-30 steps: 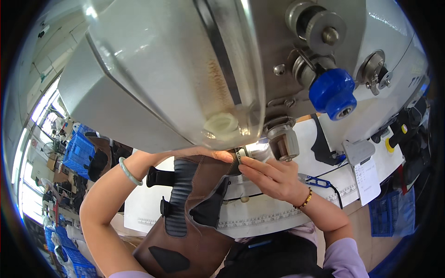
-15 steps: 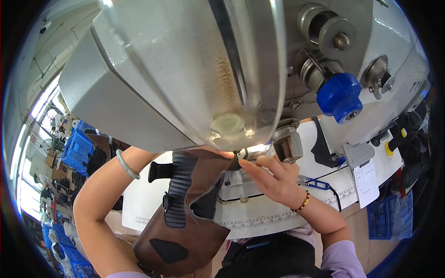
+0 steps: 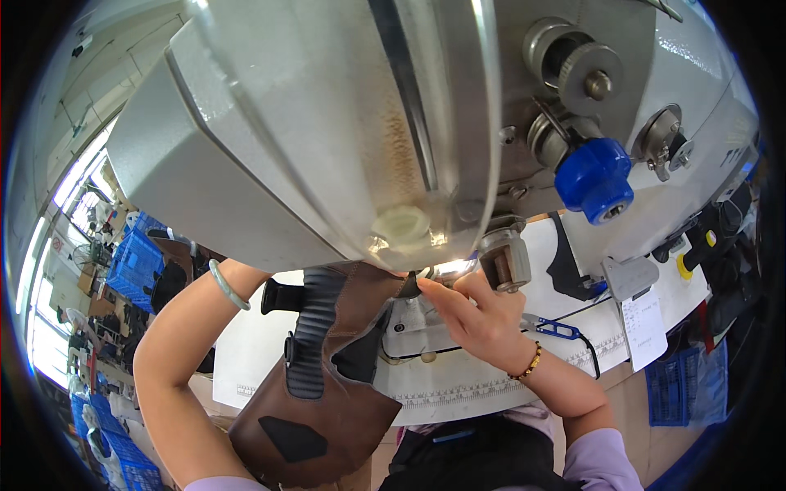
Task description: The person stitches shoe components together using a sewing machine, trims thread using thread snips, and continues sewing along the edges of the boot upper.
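Note:
A brown leather boot upper (image 3: 315, 430) hangs over the near edge of the sewing table, its top end under the sewing machine head (image 3: 327, 139). It has a black ribbed panel (image 3: 313, 352), a black strap tab (image 3: 281, 297) and a dark patch. My left forearm (image 3: 184, 352) reaches behind the machine head; that hand is nearly all hidden, with only a bit of finger showing at the upper. Beside the lit stitching area, my right hand (image 3: 485, 323) pinches the upper's dark edge with thumb and forefinger, the other fingers curled.
A blue knob (image 3: 596, 180) juts from the machine's right side. Blue-handled thread snips (image 3: 557, 328) lie on the white tabletop (image 3: 458, 397), right of my hand, near a black cut piece (image 3: 569, 266). Blue crates (image 3: 137, 268) stand at left and lower right.
The upper has shifted slightly left, and my right hand has moved slightly left with its edge. The camera view has also shifted a little.

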Tool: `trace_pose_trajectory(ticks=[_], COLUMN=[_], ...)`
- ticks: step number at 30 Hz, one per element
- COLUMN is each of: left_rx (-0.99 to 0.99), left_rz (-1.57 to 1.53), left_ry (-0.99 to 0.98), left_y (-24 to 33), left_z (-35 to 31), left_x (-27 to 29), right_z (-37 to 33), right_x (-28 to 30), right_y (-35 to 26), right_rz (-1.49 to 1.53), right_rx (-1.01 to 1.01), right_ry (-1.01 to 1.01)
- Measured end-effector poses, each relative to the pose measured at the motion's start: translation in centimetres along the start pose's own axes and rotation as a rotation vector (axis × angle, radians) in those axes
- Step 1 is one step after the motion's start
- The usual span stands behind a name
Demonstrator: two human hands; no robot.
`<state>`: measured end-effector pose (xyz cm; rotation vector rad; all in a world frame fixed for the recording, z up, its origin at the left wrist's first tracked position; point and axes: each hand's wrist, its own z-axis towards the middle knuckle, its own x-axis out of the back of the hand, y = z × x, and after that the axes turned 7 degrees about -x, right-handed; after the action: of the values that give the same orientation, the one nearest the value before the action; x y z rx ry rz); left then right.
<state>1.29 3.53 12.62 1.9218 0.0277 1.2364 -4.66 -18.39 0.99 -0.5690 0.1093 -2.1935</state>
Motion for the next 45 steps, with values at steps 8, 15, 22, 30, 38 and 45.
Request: trace_pose_trajectory(ticks=[8,15,22,30,38,45], left_rx=[-0.013,-0.01,0.005,0.033,0.066,0.132], left_rz=[0.029,0.056,0.089,0.119,0.151,-0.243], left_ry=[0.048,0.085,0.071,0.089,0.083,0.109], left_y=[0.4,1.6,2.1,3.1,4.3,1.6], left_z=[-0.4,0.4,0.3,0.2,-0.3,0.0], left_x=[0.7,1.0,0.2,0.2,-0.2,-2.3], right_z=[-0.1,0.0,0.0,0.2,-1.0,-0.4], right_x=[-0.7,-0.8,-0.9,-0.4,0.1,-2.5], right_y=[-0.1,-0.4,0.6,-0.1,-2.4,-3.8], right_rz=[0.008,-0.02,0.025,0.003,0.296,1.215], right_rx=[0.003,-0.003,0.035,-0.007,-0.315,-1.024], right_ry=[0.019,0.036,0.001,-0.002,-0.238,-0.434])
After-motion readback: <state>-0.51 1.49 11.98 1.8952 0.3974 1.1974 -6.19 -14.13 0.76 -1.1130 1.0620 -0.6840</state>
